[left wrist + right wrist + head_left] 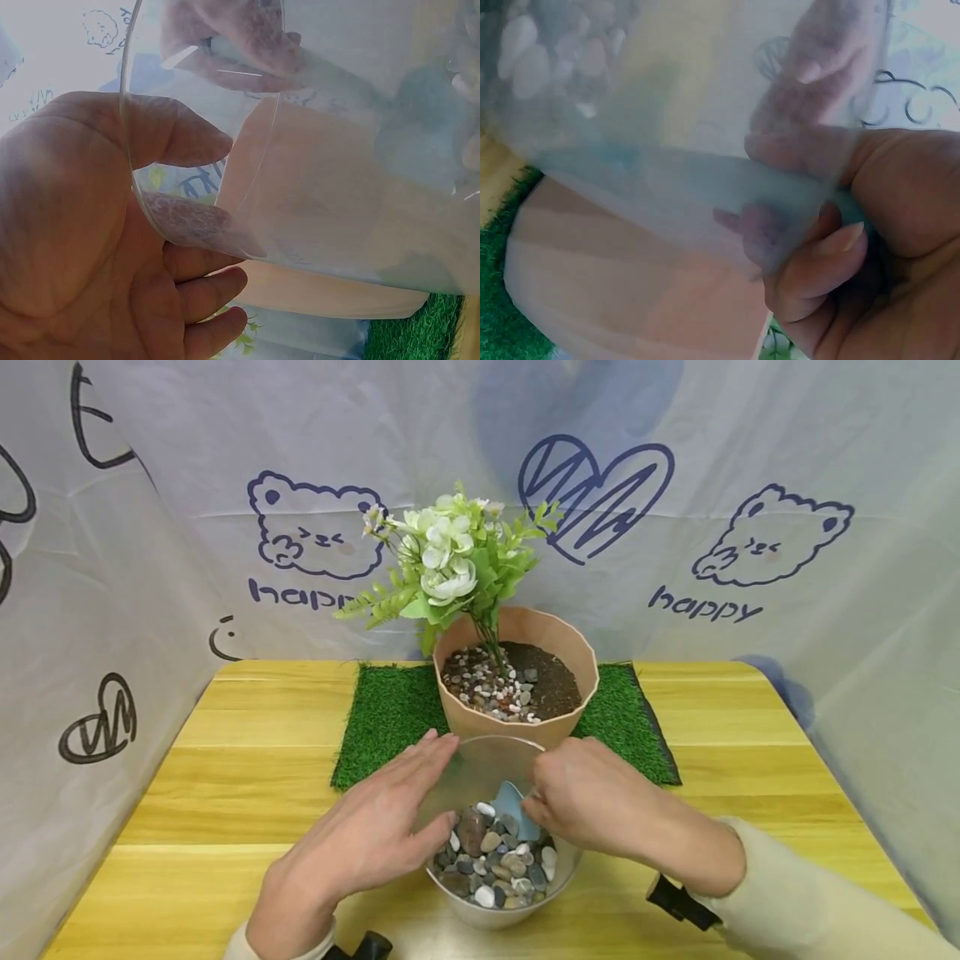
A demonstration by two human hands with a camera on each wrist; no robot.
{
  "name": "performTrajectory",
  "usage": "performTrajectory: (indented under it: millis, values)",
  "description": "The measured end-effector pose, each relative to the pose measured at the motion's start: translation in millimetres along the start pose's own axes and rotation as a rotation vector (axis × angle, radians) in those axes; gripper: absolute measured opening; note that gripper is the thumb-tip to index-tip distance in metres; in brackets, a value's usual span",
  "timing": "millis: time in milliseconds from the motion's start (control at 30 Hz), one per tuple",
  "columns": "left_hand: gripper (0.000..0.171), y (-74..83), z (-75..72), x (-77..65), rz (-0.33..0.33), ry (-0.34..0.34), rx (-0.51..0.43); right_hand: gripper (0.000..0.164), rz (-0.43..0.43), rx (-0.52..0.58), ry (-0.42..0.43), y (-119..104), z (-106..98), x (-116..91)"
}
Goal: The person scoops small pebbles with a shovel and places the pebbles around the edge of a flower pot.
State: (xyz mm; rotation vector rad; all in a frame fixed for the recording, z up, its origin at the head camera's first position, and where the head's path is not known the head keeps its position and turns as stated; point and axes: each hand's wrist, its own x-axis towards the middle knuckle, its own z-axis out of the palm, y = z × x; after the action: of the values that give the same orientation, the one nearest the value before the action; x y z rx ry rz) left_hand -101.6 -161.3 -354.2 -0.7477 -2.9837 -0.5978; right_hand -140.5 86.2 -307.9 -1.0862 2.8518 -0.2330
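Note:
A clear bucket [495, 914] of mixed pebbles [502, 868] stands at the front of the table. My left hand [375, 818] holds its rim from the left; in the left wrist view the thumb [191, 139] lies over the rim and the other fingers are outside. My right hand [592, 793] grips the handle of a small light-blue trowel [513, 806] inside the bucket. The trowel's blade points down among the stones, its tip hidden. Through the bucket wall the right wrist view shows the trowel [682, 176] blurred.
Behind the bucket a peach flowerpot [495, 724] with soil [551, 672], small stones and artificial white flowers [448, 547] sits on a green turf mat [397, 710]. Under everything is a wooden table [210, 793]. A printed white curtain [450, 435] hangs behind and at both sides.

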Motion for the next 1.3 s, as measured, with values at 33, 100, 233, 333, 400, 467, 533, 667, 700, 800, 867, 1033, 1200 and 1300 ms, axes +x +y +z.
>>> performTrajectory:
  millis: [33, 100, 233, 333, 400, 467, 533, 667, 700, 800, 867, 1033, 1200, 1300]
  values:
    - [0.076, 0.0, 0.0, 0.1, 0.000, -0.002, -0.002, 0.043, 0.002, 0.010, -0.007, 0.6, -0.5, -0.4]
    - [0.076, 0.0, 0.1, 0.3, 0.000, -0.004, -0.005, 0.043, -0.005, 0.022, -0.016, 1.6, -1.4, -1.0]
    - [0.077, 0.3, 0.1, 0.2, -0.001, -0.002, -0.007, 0.044, -0.024, 0.031, -0.030, 2.5, -3.0, -2.0]
    - [0.077, 0.5, 0.0, 0.0, -0.003, -0.002, -0.008, 0.043, -0.001, 0.051, -0.050, 3.6, -6.0, -3.7]
    - [0.077, 0.4, -0.1, 0.0, 0.000, -0.003, -0.003, 0.042, 0.023, 0.078, -0.069, 4.4, -8.8, -4.8]
    - [0.077, 0.2, -0.3, -0.3, 0.000, -0.005, 0.000, 0.041, 0.036, 0.102, -0.079, 4.9, -9.8, -4.8]
    - [0.077, -0.1, -0.6, -0.6, 0.000, -0.004, 0.004, 0.042, 0.043, 0.111, -0.080, 4.1, -7.6, -3.9]
    - [0.076, -0.8, -0.8, -0.9, -0.001, -0.001, 0.001, 0.039, 0.045, 0.139, -0.084, 2.8, -3.0, -2.6]
    - [0.076, -0.9, -0.8, -0.8, 0.001, -0.002, -0.001, 0.037, 0.045, 0.144, -0.084, 3.0, -2.7, -2.8]
    - [0.076, -1.0, -0.9, -0.4, 0.008, -0.002, -0.003, 0.022, 0.041, 0.179, -0.086, 4.8, -4.5, -3.8]
    - [0.076, -0.5, -1.0, -0.4, 0.007, -0.005, -0.002, 0.015, 0.045, 0.196, -0.085, 5.8, -4.4, -4.5]
    - [0.076, 0.2, -1.3, -0.3, 0.006, -0.005, -0.002, 0.011, 0.047, 0.241, -0.087, 7.0, -2.0, -6.1]
    - [0.076, 0.1, -1.0, 0.0, 0.015, -0.002, -0.001, 0.012, 0.043, 0.275, -0.091, 9.0, -2.6, -8.7]
    - [0.076, 0.0, -0.4, 0.1, 0.014, 0.000, 0.001, 0.011, 0.048, 0.283, -0.103, 9.7, -2.9, -10.2]
